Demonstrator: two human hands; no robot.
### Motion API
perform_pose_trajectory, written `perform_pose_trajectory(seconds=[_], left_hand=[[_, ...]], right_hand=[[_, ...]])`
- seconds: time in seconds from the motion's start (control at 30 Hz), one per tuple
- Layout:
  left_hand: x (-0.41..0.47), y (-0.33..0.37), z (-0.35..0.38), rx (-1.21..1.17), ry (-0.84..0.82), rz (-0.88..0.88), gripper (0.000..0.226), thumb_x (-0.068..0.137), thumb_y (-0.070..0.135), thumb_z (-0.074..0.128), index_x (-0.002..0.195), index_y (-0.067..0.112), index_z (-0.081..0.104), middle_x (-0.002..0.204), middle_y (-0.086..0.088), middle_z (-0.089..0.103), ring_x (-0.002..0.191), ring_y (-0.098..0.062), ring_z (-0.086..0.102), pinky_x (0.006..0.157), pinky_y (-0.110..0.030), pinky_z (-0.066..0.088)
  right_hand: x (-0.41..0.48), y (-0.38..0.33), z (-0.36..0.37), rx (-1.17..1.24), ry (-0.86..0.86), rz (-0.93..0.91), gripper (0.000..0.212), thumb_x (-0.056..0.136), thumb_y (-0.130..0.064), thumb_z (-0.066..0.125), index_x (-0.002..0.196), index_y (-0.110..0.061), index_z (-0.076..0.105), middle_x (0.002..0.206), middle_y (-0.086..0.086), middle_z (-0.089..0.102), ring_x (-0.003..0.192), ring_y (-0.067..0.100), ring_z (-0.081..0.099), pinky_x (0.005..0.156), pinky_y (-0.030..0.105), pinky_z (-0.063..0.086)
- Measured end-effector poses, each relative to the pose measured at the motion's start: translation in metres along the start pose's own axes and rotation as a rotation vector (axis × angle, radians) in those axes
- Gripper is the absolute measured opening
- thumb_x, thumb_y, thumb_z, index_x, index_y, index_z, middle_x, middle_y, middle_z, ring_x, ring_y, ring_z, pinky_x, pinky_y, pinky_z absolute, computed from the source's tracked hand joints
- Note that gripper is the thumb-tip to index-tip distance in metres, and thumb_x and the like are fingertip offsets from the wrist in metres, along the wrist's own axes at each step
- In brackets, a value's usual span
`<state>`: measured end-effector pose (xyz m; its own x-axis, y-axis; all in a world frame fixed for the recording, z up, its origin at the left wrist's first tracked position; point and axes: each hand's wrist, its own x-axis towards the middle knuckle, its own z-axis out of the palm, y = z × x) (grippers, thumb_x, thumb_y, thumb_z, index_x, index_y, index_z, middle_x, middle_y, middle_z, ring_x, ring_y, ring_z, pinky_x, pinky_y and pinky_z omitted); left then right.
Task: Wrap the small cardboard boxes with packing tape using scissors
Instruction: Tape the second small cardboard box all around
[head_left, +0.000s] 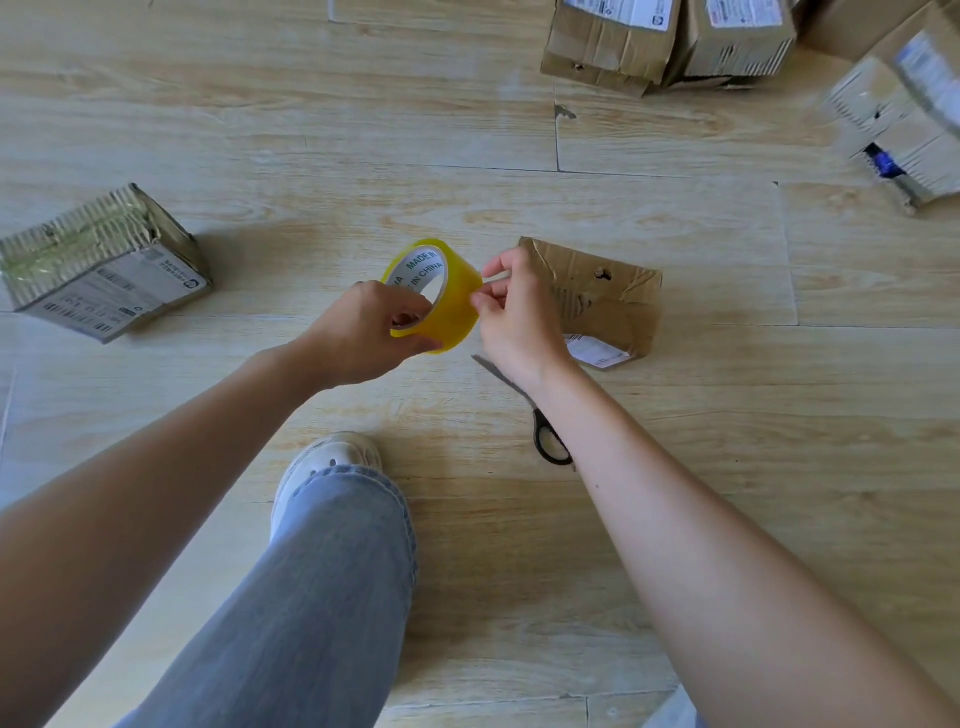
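Observation:
My left hand (358, 335) grips a yellow roll of packing tape (447, 304), fingers through its core, held above the wooden floor. At the roll's right edge my right hand (514, 317) pinches the tape with thumb and fingers. A small brown cardboard box (608, 301) with a hole and a white label lies on the floor just behind my right hand. Black-handled scissors (545, 436) lie on the floor under my right wrist, partly hidden by the forearm.
A taped box with a label (104, 265) lies at the left. Several more cardboard boxes (670, 41) are stacked at the back right, and others (904, 130) sit at the right edge. My jeans-clad leg and white shoe (327, 467) reach forward in the middle.

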<state>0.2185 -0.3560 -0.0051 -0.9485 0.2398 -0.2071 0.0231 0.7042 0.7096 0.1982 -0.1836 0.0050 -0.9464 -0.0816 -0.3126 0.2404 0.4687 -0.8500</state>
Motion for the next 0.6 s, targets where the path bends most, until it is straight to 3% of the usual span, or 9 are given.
perform_pose_trajectory(seconds=[0.1,0.17,0.3,0.4,0.53,0.6], left_hand=[[0.002,0.002,0.004,0.047,-0.021,-0.014,0.023,0.081,0.024,0.074,0.088,0.002,0.07,0.079,-0.011,0.068,0.075,-0.02,0.063,0.069,-0.033,0.05],[0.003,0.002,0.004,0.048,-0.03,-0.026,0.025,0.083,0.024,0.072,0.089,0.0,0.069,0.083,-0.018,0.068,0.077,-0.031,0.062,0.071,-0.043,0.051],[0.001,0.002,0.002,0.009,-0.05,-0.04,0.019,0.084,0.021,0.071,0.086,0.002,0.069,0.078,-0.005,0.066,0.076,-0.025,0.063,0.066,-0.031,0.05],[-0.002,0.001,-0.002,0.007,-0.042,-0.04,0.019,0.085,0.021,0.07,0.089,0.003,0.069,0.081,-0.008,0.067,0.074,-0.026,0.062,0.068,-0.037,0.05],[-0.001,0.005,-0.006,-0.023,-0.031,-0.002,0.02,0.087,0.024,0.068,0.086,0.004,0.065,0.077,-0.013,0.063,0.071,-0.029,0.059,0.067,-0.038,0.047],[-0.001,0.009,-0.007,-0.065,-0.013,0.043,0.024,0.089,0.024,0.066,0.082,0.001,0.061,0.074,-0.018,0.059,0.069,-0.034,0.055,0.067,-0.045,0.045]], right_hand=[[0.002,0.001,-0.004,-0.073,-0.082,-0.018,0.021,0.095,0.003,0.047,0.103,-0.014,0.039,0.081,-0.005,0.047,0.072,0.001,0.047,0.061,0.007,0.04],[0.002,0.002,-0.005,-0.094,-0.147,-0.011,0.02,0.096,0.003,0.045,0.104,-0.015,0.038,0.085,-0.002,0.048,0.074,0.001,0.046,0.061,0.003,0.038],[-0.004,0.003,-0.006,-0.028,-0.167,0.003,0.021,0.097,-0.004,0.051,0.114,-0.013,0.044,0.089,-0.001,0.051,0.077,0.001,0.048,0.063,0.001,0.039],[-0.006,-0.002,-0.005,0.024,-0.132,-0.02,0.031,0.092,-0.012,0.064,0.121,-0.008,0.056,0.085,-0.005,0.055,0.075,0.001,0.052,0.068,0.008,0.043],[-0.007,-0.008,-0.004,0.0,0.034,-0.102,0.011,0.088,-0.011,0.07,0.096,-0.004,0.071,0.088,0.004,0.064,0.076,0.009,0.055,0.074,0.024,0.047],[-0.005,-0.012,-0.006,-0.029,0.122,-0.147,0.008,0.088,-0.011,0.07,0.087,-0.003,0.071,0.094,0.006,0.06,0.082,0.012,0.051,0.078,0.024,0.043]])
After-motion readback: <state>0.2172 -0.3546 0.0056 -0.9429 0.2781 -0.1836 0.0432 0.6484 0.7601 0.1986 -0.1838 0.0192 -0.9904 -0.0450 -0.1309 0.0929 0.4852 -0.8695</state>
